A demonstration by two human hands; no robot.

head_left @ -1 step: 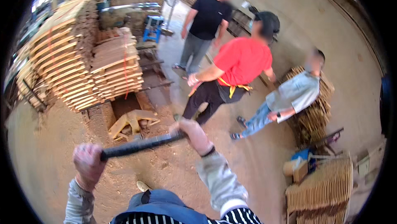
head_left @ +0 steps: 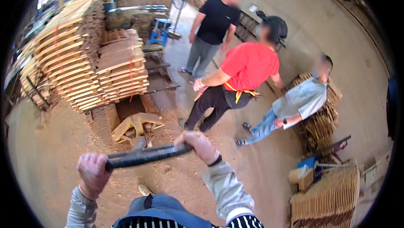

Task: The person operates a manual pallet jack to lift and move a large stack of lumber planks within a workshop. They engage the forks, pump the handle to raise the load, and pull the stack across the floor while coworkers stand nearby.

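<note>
Black bar (head_left: 145,157), seven o'clock in view; left hand (head_left: 92,173) was wrapped round its nine-o'clock end, right hand (head_left: 201,146) its three-o'clock end. Judged risk: careless swinging toward half-past-one might have struck the red-shirted co-worker (head_left: 249,66).

Has a bar (head_left: 145,157) between both hands (head_left: 93,174), stacked boards (head_left: 69,55) beyond at left, people (head_left: 250,66) ahead toward right, slats (head_left: 322,200) nearer at right.
</note>
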